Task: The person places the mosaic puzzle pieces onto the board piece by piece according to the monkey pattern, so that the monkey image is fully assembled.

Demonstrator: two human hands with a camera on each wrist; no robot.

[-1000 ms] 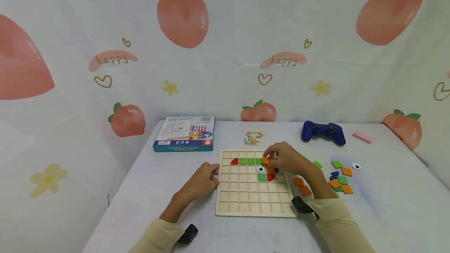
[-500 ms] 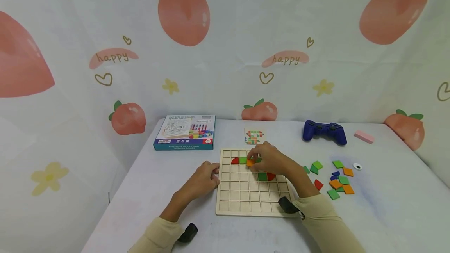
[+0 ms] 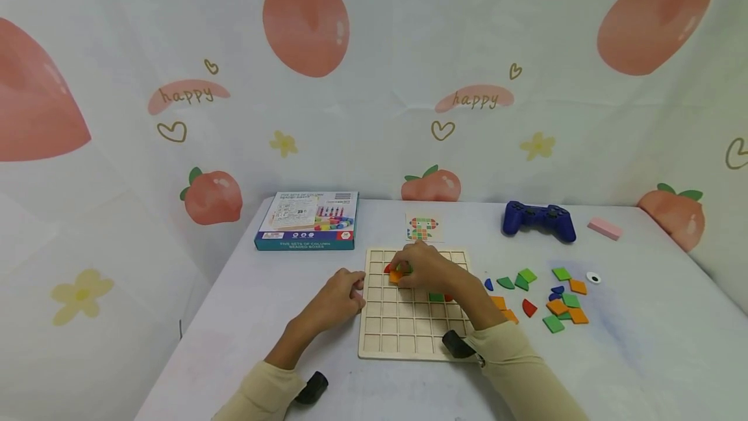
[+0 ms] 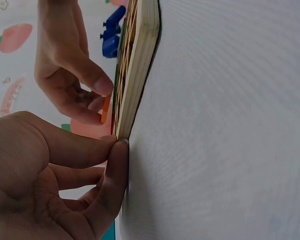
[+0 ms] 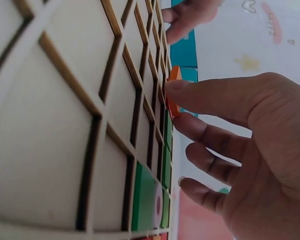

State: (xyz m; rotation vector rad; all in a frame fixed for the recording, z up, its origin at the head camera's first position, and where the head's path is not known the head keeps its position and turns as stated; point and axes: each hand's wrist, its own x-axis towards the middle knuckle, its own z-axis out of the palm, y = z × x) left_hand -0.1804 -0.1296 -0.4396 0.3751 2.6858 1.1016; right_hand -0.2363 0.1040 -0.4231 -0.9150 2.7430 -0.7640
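Observation:
A wooden grid board (image 3: 374,327) lies on the table, with a red quarter-round piece and green tiles in its upper part. My left hand (image 3: 336,297) pinches the board's left edge between thumb and index finger. Over the upper left cells, my right hand (image 3: 429,271) holds an orange square tile (image 3: 395,277) between thumb and fingertips. In the right wrist view the orange tile (image 5: 176,75) stands tilted just above the board. A green tile (image 5: 145,195) sits in a cell there, near a round eye piece (image 5: 158,205). My right hand covers part of the pattern in the head view.
Loose green tiles (image 3: 553,324), orange, red and blue pieces lie right of the board. Behind it is a pattern card (image 3: 422,227). A box (image 3: 306,221) stands back left; a blue game controller (image 3: 537,218) and a pink block (image 3: 605,228) lie back right.
My right hand has carried the orange tile leftward across the board, from the right part to the upper left cells. My left hand stays at the board's left edge.

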